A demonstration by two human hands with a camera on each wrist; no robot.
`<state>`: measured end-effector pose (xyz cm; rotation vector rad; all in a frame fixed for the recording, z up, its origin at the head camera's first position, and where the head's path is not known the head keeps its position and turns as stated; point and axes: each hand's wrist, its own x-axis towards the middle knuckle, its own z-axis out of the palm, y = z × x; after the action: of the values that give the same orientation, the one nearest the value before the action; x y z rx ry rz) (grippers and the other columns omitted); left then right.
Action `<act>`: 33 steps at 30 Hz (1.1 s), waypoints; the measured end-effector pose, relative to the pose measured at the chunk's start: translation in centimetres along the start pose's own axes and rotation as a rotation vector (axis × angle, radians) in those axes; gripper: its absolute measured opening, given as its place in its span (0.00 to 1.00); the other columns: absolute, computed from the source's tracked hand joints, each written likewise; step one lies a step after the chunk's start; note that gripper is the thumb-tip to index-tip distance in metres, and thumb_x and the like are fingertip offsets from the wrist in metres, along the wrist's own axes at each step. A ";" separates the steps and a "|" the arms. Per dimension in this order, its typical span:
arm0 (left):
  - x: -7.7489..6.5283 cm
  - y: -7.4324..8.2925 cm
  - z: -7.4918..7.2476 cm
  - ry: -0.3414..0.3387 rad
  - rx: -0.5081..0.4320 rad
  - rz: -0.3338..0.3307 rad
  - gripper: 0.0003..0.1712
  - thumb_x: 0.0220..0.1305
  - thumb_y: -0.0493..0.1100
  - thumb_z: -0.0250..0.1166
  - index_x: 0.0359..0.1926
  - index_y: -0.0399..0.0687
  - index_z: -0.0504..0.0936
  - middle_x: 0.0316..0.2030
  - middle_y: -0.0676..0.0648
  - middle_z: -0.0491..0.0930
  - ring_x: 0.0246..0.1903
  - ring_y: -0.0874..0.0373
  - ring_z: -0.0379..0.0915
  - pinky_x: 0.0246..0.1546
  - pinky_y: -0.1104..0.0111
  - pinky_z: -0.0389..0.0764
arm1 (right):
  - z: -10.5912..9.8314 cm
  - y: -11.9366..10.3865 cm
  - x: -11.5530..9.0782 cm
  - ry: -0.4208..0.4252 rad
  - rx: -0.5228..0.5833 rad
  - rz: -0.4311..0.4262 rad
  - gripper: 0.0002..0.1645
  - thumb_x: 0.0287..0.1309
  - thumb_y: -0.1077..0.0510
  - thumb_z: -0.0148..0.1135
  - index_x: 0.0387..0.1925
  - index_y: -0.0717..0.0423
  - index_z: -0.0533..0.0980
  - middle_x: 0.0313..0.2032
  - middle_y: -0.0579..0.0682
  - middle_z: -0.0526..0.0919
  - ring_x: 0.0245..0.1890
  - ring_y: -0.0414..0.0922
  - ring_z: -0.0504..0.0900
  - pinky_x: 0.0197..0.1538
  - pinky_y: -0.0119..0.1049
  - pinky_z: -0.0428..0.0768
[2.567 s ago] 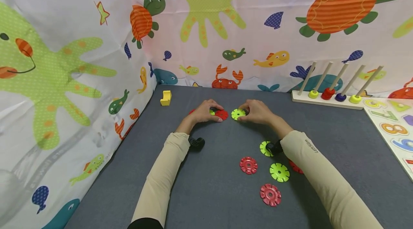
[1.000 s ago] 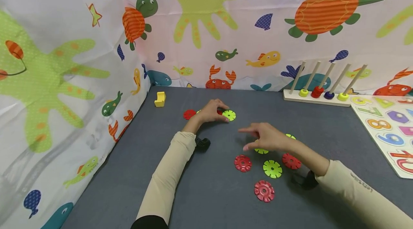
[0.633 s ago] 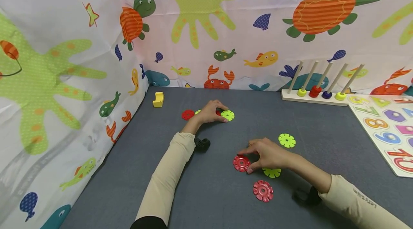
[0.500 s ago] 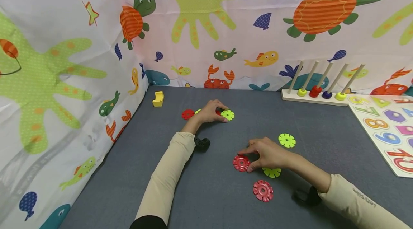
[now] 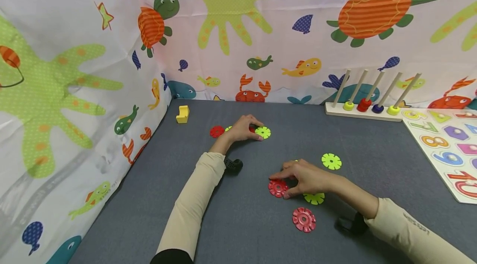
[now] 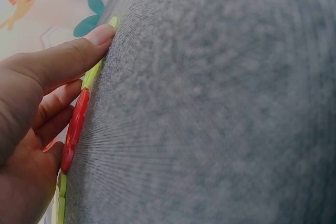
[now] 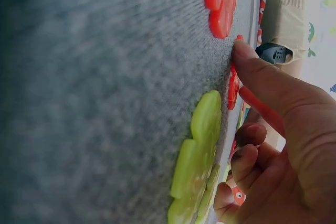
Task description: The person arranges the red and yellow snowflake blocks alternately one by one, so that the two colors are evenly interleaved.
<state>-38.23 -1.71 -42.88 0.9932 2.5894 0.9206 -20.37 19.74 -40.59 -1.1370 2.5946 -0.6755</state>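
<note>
My left hand [image 5: 242, 128] holds a yellow-green notched plastic disc [image 5: 263, 132] at the right end of a row, thumb and fingers at its edges. The left wrist view shows a red disc [image 6: 75, 129] beside it, then another yellow-green one [image 6: 61, 198]. A red disc [image 5: 217, 131] marks the row's left end; my hand hides part of the row. My right hand [image 5: 311, 177] pinches a red disc [image 5: 278, 188], still flat on the table, between thumb and forefinger. Around it lie yellow-green discs [image 5: 331, 161] and a red disc [image 5: 303, 219]; one yellow-green disc [image 5: 314, 199] is partly covered.
A wooden stand with pegs and coloured rings [image 5: 363, 113] stands at the back right, beside a number puzzle board [image 5: 443, 148]. A small yellow block [image 5: 182, 114] sits at the back left. A printed cloth [image 5: 223, 65] borders the grey table [image 5: 156, 198].
My right hand has let go of the yellow-green disc at the row, moved back toward me and taken hold of a red disc. My left hand now holds that yellow-green disc.
</note>
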 end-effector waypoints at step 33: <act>0.0 0.0 0.0 0.004 -0.006 0.028 0.26 0.47 0.44 0.73 0.51 0.45 0.80 0.47 0.45 0.73 0.50 0.54 0.65 0.55 0.63 0.66 | -5.5 8.6 4.7 0.333 0.009 0.365 0.29 0.43 0.46 0.72 0.47 0.57 0.80 0.31 0.55 0.76 0.36 0.52 0.71 0.36 0.41 0.63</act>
<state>-38.27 -1.74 -42.90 1.0301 2.5802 0.9375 -31.07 23.11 -40.24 -0.5546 2.9564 -0.8455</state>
